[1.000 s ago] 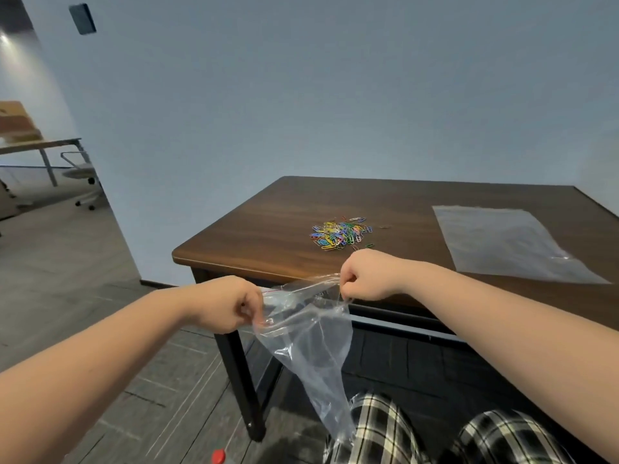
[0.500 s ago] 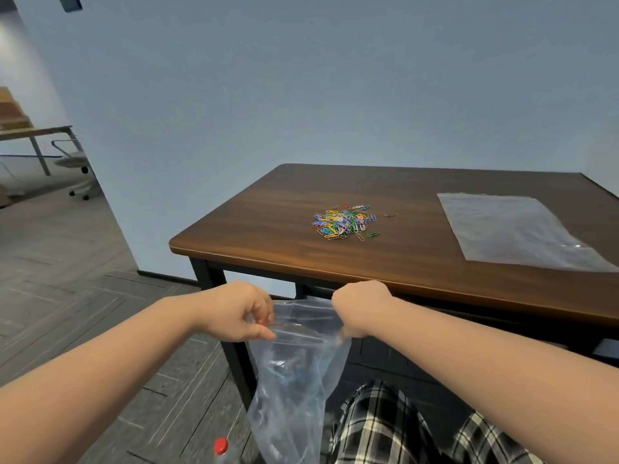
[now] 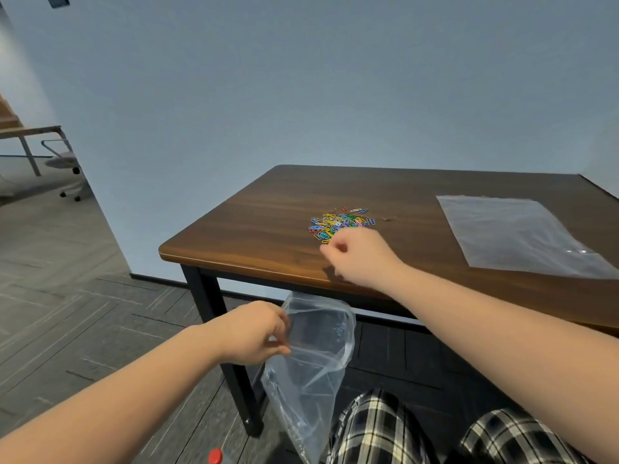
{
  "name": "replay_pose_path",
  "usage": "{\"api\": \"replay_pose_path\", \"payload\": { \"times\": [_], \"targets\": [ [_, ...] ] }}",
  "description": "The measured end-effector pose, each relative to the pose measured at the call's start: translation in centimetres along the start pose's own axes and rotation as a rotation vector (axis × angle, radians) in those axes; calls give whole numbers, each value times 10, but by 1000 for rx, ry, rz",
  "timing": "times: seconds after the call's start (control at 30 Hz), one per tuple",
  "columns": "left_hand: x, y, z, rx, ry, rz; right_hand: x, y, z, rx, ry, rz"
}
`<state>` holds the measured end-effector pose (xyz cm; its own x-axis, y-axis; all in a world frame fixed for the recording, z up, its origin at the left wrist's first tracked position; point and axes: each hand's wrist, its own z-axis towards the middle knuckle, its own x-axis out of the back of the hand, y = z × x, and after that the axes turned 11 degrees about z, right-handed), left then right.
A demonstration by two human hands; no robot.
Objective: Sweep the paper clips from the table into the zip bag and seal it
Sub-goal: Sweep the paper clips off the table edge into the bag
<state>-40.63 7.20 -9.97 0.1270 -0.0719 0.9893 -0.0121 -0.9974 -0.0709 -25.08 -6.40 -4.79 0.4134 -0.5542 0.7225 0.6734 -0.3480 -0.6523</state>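
A heap of coloured paper clips [image 3: 341, 222] lies on the dark wooden table [image 3: 268, 226], left of its middle. My right hand [image 3: 358, 256] hovers over the table just in front of the heap, fingers curled with nothing in them. Below the table's front edge my left hand [image 3: 254, 333] pinches the rim of a clear zip bag [image 3: 315, 360]. The bag hangs down with its mouth open, its bottom near my knees.
A second clear plastic bag [image 3: 516, 232] lies flat on the table's right side. A black table leg [image 3: 227, 346] stands behind the held bag. A red bottle cap [image 3: 215, 456] shows at the bottom edge. My checked trousers [image 3: 385, 430] are at bottom right. An office chair [image 3: 63, 162] stands far left.
My right hand let go of the zip bag and rose onto the table toward the paper clips. My left hand alone holds the bag, whose mouth has opened.
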Motion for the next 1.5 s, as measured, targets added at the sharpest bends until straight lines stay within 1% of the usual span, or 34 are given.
{"api": "replay_pose_path", "payload": {
  "times": [0.07, 0.1, 0.2, 0.33, 0.47, 0.63, 0.7, 0.9, 1.07, 1.3, 1.43, 1.5],
  "targets": [
    [0, 0, 3, 23, 11, -15, 3, 13, 17, -2, 160, 57],
    [1, 0, 4, 32, 17, -23, 3, 20, 24, -8, 200, 93],
    [2, -1, 6, 54, 30, -35, 1, 39, 40, -11, 255, 135],
    [3, -3, 11, 70, 37, -26, -6, 56, 62, -34, 295, 55],
    [2, -3, 17, 95, 33, -29, -5, 61, 79, -111, 258, -24],
    [-5, -3, 23, 128, 32, -38, -6, 52, 89, -177, 88, 36],
    [-8, -1, 23, 144, 45, -52, -6, 49, 87, -166, 62, 30],
    [-15, 7, 20, 176, 130, -77, -1, 42, 72, -97, 47, 144],
    [-15, 9, 13, 184, 161, -162, -9, 32, 68, -80, 54, 272],
    [-12, 4, 0, 143, 174, -285, -17, 27, 62, -70, 89, 360],
    [-13, 4, -1, 133, 193, -321, -17, 21, 59, -82, 113, 343],
    [-12, 4, -1, 133, 198, -331, -16, 19, 60, -103, 81, 330]
  ]
}}
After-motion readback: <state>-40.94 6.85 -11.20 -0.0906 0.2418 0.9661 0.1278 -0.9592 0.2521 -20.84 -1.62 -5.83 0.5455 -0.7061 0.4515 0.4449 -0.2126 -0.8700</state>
